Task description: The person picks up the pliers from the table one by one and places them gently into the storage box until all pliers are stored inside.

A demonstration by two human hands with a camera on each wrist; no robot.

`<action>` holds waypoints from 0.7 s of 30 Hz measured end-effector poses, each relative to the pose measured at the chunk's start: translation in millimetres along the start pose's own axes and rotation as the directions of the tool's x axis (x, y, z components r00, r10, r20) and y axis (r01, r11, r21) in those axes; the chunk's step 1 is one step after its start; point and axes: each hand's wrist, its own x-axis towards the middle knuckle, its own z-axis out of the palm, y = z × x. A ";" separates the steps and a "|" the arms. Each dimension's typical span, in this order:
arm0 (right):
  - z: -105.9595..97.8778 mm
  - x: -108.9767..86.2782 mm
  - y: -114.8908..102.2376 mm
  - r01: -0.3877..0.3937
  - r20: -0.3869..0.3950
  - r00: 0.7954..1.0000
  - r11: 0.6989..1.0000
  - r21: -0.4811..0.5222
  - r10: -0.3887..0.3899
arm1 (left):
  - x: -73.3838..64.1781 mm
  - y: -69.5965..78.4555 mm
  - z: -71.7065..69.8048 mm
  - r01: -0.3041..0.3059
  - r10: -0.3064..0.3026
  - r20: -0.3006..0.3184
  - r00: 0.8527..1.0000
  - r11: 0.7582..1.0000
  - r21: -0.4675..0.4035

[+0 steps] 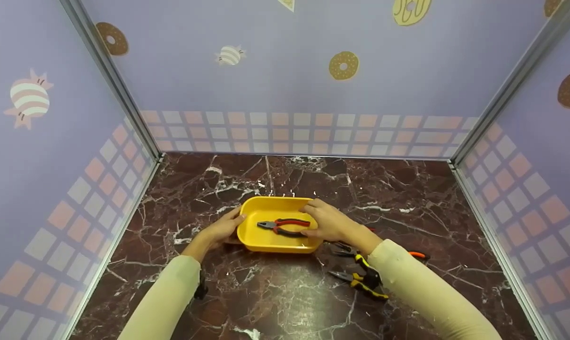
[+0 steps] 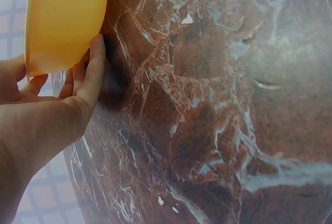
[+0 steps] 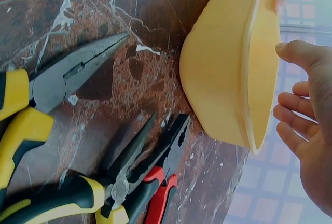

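Left hand [image 1: 222,230]: grips yellow tray [image 1: 261,243], fingers partly hidden. Right hand [image 1: 331,222]: loosely open, thumb obscuring one handle of pliers [image 1: 279,224]. Orange handle [image 1: 418,255]: partly behind sleeve [image 1: 422,285].

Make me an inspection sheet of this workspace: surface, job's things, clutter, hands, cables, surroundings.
Surface: dark red-brown marbled top with white veins and a glare patch.
Job's things: yellow tray, with red-and-black pliers lying inside.
Clutter: right of the tray, two yellow-and-black pliers and a red-handled pair; an orange-red handle shows past the right sleeve, the rest of it hidden in the head view.
Hands: left hand grips the tray's left end; right hand is at its right end, fingers relaxed, thumb near the pliers' handles.
Cables: nothing seen.
Surroundings: purple walls on three sides, printed with doughnuts, sweets and checks.
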 end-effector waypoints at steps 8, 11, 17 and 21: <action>-3.3 -2.8 6.4 0.056 -0.043 0.997 0.997 -0.050 -0.058 | -0.7 -1.3 0.9 -0.004 0.004 -0.005 1.000 1.000 -0.001; -6.0 -4.6 8.2 0.066 -0.046 0.997 0.996 -0.058 -0.068 | -0.3 -2.0 1.6 -0.005 0.005 -0.008 1.000 1.000 0.001; -11.4 -8.3 12.2 0.037 -0.032 0.999 0.998 -0.047 -0.039 | 0.9 -1.9 1.7 -0.002 0.002 -0.020 1.000 1.000 0.001; -11.1 -10.1 14.4 0.033 -0.032 0.999 0.999 -0.037 -0.034 | 0.1 -2.5 1.4 -0.007 0.007 -0.017 1.000 1.000 0.008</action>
